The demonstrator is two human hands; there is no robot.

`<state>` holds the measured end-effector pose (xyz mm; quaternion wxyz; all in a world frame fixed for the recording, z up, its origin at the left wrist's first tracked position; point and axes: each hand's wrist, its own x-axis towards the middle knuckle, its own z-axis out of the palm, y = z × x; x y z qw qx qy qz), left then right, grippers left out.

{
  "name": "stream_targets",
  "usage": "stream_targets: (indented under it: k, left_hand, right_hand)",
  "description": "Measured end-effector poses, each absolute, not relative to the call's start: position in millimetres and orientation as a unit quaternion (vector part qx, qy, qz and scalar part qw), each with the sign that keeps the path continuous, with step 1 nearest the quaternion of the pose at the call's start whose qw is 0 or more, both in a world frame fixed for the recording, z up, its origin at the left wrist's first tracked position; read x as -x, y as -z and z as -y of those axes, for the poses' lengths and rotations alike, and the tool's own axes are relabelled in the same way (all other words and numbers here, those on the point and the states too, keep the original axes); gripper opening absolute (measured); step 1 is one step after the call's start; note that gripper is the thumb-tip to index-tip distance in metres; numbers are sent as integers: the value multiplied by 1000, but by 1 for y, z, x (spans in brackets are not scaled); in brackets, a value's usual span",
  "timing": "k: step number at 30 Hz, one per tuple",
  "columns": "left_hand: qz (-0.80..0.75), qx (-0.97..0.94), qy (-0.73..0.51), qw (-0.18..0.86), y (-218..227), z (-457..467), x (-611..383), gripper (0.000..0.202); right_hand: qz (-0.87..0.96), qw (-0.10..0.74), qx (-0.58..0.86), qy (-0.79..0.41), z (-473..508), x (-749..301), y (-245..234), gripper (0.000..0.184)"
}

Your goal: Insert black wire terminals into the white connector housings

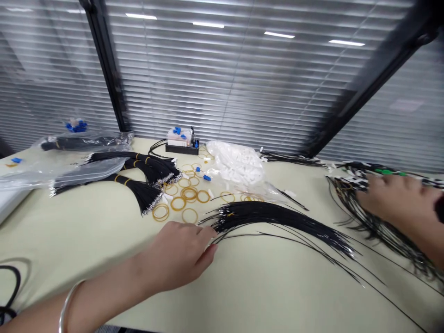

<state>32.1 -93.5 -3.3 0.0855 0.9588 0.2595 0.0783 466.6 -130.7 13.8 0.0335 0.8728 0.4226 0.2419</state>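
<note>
Black wire bundle (277, 215), one: on the table (243, 286), just right of your left hand (182, 256), long axis left to right, its right end sloping toward you; that hand is nearer, fingers curled at the left end, thumb apart, any pinch on a strand impossible to tell. Right hand (398, 199), blurred, grip unclear: over tangled wires (364, 222), well apart from the bundle. Surroundings: yellow bands (182, 193) beyond your left hand, white plastic bag (236, 164) behind the bundle, loose strands (305, 245) along its near side, in the way.
</note>
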Motion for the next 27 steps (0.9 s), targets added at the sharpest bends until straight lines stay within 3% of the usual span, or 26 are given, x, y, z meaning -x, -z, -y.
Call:
stream_targets:
  k: [2,7,12,18,27]
  left_hand:
    - [-260,-959,-71,84,2,94,-32,23]
    - [-280,-955,-73,69,1,92,-32,23]
    - [-306,-947,-88,49,5,84,-32,26]
    - [-328,-939,-95,38,4,81,-30,28]
    - [-356,-929,-85,56,3,80,-30,26]
  right_hand:
    - [-495,12,-843,-212,102,-441,-14,41]
    - [-725,-43,-679,-107,70,-315,-17,34]
    - [-764,-43,-641,-56,55,-215,14,30]
    - [-733,-41,-678,-29,39,-212,35,26]
    - [-704,-110,-701,25,32,-226,35,33]
